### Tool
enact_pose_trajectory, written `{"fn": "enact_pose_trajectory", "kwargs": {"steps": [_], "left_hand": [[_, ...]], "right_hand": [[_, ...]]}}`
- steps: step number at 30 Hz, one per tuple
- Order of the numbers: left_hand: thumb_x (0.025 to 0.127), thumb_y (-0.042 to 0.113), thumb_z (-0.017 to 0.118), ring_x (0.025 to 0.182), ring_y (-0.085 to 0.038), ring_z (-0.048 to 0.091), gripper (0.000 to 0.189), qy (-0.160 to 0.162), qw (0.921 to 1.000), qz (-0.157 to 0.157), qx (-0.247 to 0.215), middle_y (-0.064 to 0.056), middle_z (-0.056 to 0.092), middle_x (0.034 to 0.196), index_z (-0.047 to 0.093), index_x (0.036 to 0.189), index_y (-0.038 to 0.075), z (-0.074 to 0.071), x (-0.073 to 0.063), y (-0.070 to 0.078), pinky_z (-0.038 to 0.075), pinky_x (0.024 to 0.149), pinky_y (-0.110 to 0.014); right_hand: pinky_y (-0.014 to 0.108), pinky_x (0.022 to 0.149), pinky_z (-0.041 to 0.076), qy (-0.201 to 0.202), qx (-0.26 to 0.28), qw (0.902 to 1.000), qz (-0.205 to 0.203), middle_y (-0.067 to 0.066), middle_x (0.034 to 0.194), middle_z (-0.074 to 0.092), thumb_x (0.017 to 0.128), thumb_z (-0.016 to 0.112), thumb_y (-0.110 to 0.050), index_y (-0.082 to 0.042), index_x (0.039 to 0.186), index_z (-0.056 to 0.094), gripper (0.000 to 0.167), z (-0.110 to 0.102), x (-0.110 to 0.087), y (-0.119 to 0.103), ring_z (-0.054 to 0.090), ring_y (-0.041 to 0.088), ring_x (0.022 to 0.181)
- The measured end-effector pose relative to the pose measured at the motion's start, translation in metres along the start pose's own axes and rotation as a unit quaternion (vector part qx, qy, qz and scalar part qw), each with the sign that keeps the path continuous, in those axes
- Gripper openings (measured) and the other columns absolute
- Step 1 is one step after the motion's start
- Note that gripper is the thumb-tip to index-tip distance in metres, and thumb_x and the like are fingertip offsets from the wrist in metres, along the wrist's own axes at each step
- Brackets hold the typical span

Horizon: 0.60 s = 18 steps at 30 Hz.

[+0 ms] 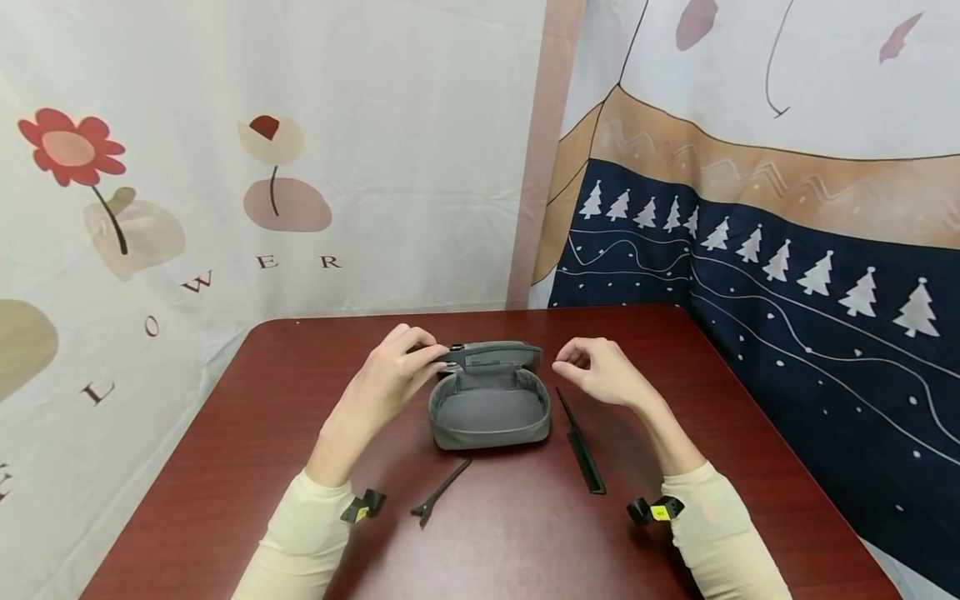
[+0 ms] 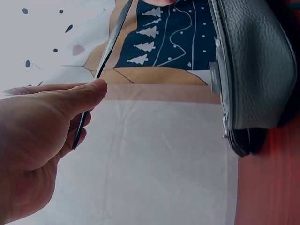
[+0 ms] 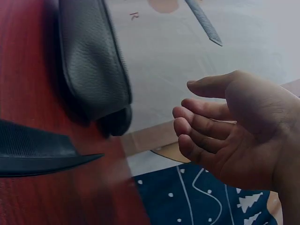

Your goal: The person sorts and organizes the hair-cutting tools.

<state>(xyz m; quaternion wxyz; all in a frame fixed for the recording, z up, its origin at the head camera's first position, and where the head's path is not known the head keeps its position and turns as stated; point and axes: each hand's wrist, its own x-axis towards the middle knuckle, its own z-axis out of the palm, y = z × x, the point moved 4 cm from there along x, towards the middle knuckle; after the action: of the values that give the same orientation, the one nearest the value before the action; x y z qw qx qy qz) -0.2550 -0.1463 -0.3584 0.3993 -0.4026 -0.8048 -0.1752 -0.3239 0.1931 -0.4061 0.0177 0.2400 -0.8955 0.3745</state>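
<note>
My left hand [image 1: 393, 362] pinches a thin, flat dark strip [image 2: 110, 44] between thumb and fingers, just at the back left of the grey zip case. The right wrist view shows the strip's [image 3: 204, 22] slanted end and fine ridges; its exact kind is unclear. The grey case [image 1: 491, 437] lies unzipped with its lid raised at the back and a bare bottom inside. To the case's right, my right hand [image 1: 600, 371] hovers with loosely bent fingers and holds nothing. Below it, a black tail comb [image 1: 585, 458] lies with its thin tail pointing toward the back.
A dark duckbill-type hair clip [image 1: 442, 492] lies on the red-brown table [image 1: 510, 542] in front of the case. Behind the table hangs a pale printed curtain [image 1: 420, 250], and a navy one with white trees [image 1: 795, 325] hangs along the right side.
</note>
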Motion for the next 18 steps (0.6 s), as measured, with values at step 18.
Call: {"fn": "enact_pose_trajectory", "kwargs": {"steps": [18], "left_hand": [[0.075,-0.007,0.099,0.085,-0.021,0.063,0.028,-0.017,0.9987,-0.005,-0.047,-0.006,0.073,0.095,0.087,0.099,0.002,0.012,-0.011,-0.011,0.056,0.07,-0.032]], "right_hand": [[0.027,0.059,0.054,-0.106,0.039,0.9906,0.077,0.007,0.075,0.073,0.107,0.078,-0.024,-0.009,0.093,0.08,0.02,0.039,0.001,0.021,0.066,0.015,0.063]]}}
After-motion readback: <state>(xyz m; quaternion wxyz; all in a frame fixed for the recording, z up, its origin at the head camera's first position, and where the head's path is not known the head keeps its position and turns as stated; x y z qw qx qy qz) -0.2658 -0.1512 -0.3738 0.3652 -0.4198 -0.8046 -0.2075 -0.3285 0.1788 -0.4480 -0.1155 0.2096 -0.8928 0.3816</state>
